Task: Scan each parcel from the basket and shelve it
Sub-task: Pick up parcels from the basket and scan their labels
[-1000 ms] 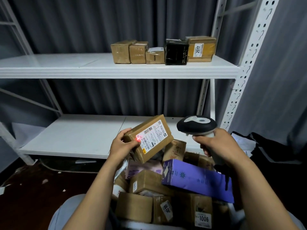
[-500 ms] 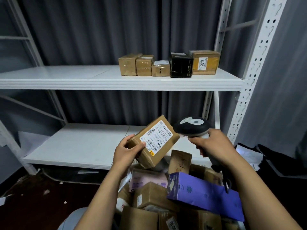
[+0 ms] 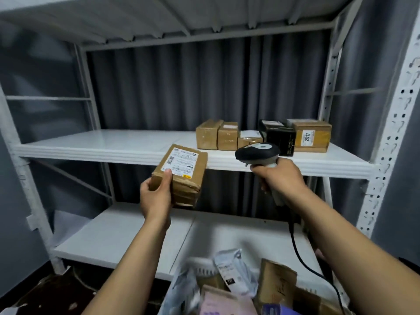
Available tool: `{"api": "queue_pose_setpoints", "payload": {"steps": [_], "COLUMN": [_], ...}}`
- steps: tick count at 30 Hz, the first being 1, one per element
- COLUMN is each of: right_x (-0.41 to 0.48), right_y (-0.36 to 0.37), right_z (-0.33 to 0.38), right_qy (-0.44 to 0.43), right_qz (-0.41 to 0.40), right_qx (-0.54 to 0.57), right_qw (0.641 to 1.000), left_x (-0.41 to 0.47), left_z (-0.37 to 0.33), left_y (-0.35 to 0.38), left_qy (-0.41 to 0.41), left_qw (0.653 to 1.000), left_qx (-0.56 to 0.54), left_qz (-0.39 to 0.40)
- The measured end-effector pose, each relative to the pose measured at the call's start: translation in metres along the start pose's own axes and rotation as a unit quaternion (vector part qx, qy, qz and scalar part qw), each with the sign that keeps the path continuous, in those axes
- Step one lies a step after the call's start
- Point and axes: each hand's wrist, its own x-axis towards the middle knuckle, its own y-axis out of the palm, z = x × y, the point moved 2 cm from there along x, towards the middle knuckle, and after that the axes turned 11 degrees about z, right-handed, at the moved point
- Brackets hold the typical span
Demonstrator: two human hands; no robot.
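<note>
Left hand (image 3: 155, 198) grips parcel (image 3: 181, 176), long axis toward shelf (image 3: 102, 147); right hand (image 3: 281, 178) grips scanner (image 3: 258, 153).

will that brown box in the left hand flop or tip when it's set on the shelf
Probably stiff: the brown box shows straight edges though the left hand grips just one end. Likely light, since one hand holds it out unsupported. Its flat faces should sit steady on the shelf, not roll.
</note>
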Motion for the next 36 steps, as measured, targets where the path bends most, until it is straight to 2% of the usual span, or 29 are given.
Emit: {"api": "queue_pose_setpoints", "payload": {"steps": [10, 15, 20, 23, 25, 27, 29, 31, 33, 36], "right_x": [0.074, 0.104, 0.123, 0.130, 0.136, 0.141, 0.145, 0.149, 0.154, 0.161], "right_y": [0.025, 0.036, 0.045, 0.046, 0.044, 0.040, 0.037, 0.034, 0.034, 0.035], "right_z": [0.008, 0.000, 0.000, 0.000, 0.000, 0.001, 0.003, 0.004, 0.005, 0.004], "right_qy": [-0.018, -0.012, -0.003, -0.002, -0.010, -0.019, -0.026, -0.031, -0.036, -0.039], "right_qz": [0.007, -0.001, 0.008, 0.010, 0.007, 0.003, 0.002, 0.004, 0.005, 0.011], "right_qx": [-0.046, -0.053, -0.062, -0.071, -0.060, -0.057, -0.065, -0.081, -0.098, -0.110], "right_qw": [0.999, 0.999, 0.998, 0.997, 0.998, 0.998, 0.998, 0.996, 0.995, 0.993], "left_x": [0.082, 0.122, 0.153, 0.164, 0.168, 0.169, 0.162, 0.153, 0.149, 0.160], "left_z": [-0.045, -0.044, -0.031, -0.029, -0.028, -0.023, -0.017, -0.007, 0.003, 0.013], "left_y": [0.018, 0.023, 0.054, 0.065, 0.067, 0.063, 0.059, 0.060, 0.067, 0.081], "left_qy": [0.024, 0.052, -0.039, -0.060, -0.042, 0.033, 0.170, 0.290, 0.305, 0.250], "left_qw": [0.993, 0.993, 0.996, 0.987, 0.971, 0.934, 0.870, 0.802, 0.774, 0.779], "left_qx": [-0.006, 0.009, 0.048, 0.148, 0.236, 0.354, 0.462, 0.521, 0.554, 0.575], "left_qz": [-0.111, -0.110, -0.063, -0.017, 0.001, -0.006, -0.026, -0.035, -0.021, -0.001]}}
